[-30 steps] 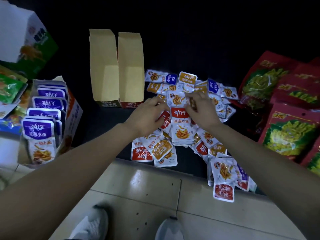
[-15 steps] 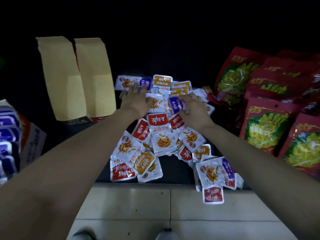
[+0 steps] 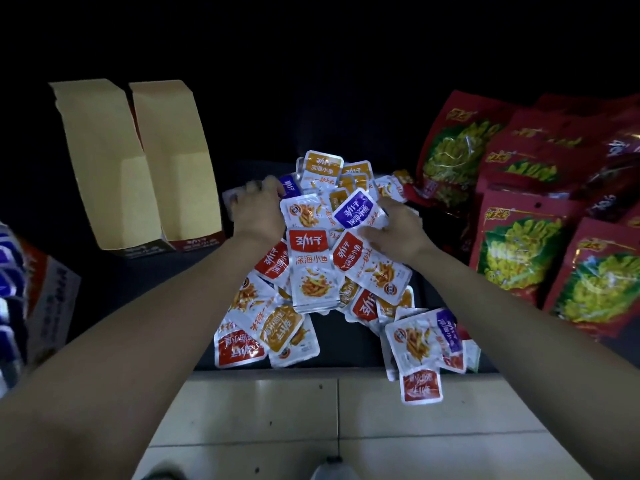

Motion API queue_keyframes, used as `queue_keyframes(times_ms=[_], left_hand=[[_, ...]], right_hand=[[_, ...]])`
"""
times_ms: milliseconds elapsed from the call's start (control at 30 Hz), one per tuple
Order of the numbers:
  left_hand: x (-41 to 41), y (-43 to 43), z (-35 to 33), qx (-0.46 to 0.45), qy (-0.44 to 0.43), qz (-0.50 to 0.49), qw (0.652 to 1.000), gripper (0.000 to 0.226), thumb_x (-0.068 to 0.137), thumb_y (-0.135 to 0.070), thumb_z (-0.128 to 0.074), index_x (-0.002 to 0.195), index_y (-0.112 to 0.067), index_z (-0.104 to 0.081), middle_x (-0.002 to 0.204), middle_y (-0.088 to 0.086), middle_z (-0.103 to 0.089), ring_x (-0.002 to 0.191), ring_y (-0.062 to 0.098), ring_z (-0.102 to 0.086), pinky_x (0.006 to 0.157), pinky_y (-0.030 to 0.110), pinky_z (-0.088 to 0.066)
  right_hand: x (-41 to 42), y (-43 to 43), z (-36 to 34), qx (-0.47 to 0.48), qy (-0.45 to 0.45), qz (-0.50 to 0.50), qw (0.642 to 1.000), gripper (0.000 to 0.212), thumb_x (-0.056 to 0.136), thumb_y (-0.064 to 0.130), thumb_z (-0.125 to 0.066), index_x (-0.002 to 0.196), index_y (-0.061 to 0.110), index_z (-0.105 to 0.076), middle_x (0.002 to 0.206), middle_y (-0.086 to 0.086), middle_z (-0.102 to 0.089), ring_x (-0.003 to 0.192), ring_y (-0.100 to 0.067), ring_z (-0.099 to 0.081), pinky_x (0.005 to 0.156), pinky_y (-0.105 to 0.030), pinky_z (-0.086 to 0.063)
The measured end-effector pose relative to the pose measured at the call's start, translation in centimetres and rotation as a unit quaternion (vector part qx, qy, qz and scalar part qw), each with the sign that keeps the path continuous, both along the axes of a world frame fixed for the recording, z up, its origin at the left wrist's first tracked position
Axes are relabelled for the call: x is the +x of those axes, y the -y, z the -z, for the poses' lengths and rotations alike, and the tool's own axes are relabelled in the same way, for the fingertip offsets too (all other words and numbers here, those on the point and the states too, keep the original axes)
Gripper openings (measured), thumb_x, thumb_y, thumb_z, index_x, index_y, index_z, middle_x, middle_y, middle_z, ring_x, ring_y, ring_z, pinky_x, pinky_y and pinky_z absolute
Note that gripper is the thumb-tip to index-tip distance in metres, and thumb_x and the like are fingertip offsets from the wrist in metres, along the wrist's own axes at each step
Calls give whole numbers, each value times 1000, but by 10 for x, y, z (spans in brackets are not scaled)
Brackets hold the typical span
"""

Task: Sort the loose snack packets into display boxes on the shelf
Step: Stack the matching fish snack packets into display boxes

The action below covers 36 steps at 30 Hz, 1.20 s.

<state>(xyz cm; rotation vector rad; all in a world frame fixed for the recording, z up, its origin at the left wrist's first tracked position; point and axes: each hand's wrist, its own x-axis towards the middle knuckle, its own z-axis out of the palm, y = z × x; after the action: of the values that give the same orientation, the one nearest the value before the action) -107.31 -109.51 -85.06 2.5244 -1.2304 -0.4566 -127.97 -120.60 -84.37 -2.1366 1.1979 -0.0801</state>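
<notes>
A heap of small snack packets (image 3: 313,271), red, orange and purple topped, lies on the dark shelf (image 3: 145,282). My left hand (image 3: 258,211) rests on the heap's far left side with bent fingers over a white packet; whether it grips is hidden. My right hand (image 3: 398,233) is on the right side of the heap and pinches a purple packet (image 3: 358,211) that tilts up above the others. Two empty cardboard display boxes (image 3: 114,174) (image 3: 180,168) stand open side by side to the left of the heap.
A display box with purple packets (image 3: 14,289) sits at the far left edge. Large red bags of snacks (image 3: 519,258) crowd the right side of the shelf. Some packets (image 3: 420,386) hang over the shelf's front edge above the tiled floor (image 3: 277,410).
The view has shifted to the right, so the boxes sit further left. My right hand has lifted a purple packet off the heap. My left hand's fingers have curled at the heap's left side.
</notes>
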Motion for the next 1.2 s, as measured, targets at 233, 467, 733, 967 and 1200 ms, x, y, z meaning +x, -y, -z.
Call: queue_keyframes(times_ms=[233,467,733,967,1200], left_hand=[[-9,-3,-5,-8,-5,34,999,46,98,-20,-48,141,-6,-40,134,24,-40,124,40,-40,103,42,-32],[-13,-17,-34,-150,-140,16,979,53,102,-12,-40,152,-17,-23,136,19,-40,112,30,-50,86,24,-47],[-39,-43,-44,-165,-313,34,935,53,94,-40,-49,146,-35,-39,132,4,-40,124,15,-44,96,32,-45],[-26,-79,-57,-221,-361,-53,905,43,92,-7,-63,132,-16,-49,106,2,-59,97,16,-60,78,26,-55],[19,-155,-98,-317,-198,-108,921,20,97,-12,-48,105,-22,-63,91,-10,-62,79,10,-59,72,32,-51]], right_hand=[[1,-5,-16,96,172,139,970,20,96,20,-60,113,9,-57,105,-10,-68,95,-26,-67,84,-46,-56],[20,-14,-48,123,318,195,919,11,95,18,-61,98,24,-53,105,-8,-67,98,-26,-66,87,-41,-55],[48,-65,-43,320,353,173,862,18,103,23,-44,110,15,-58,104,-9,-71,97,-26,-67,83,-38,-54],[58,-99,-48,336,350,92,869,34,95,25,-61,125,8,-57,121,-14,-67,112,-27,-64,101,-45,-49],[111,-145,-73,361,359,21,860,24,92,7,-62,116,11,-59,113,-11,-69,103,-26,-67,95,-42,-53]])
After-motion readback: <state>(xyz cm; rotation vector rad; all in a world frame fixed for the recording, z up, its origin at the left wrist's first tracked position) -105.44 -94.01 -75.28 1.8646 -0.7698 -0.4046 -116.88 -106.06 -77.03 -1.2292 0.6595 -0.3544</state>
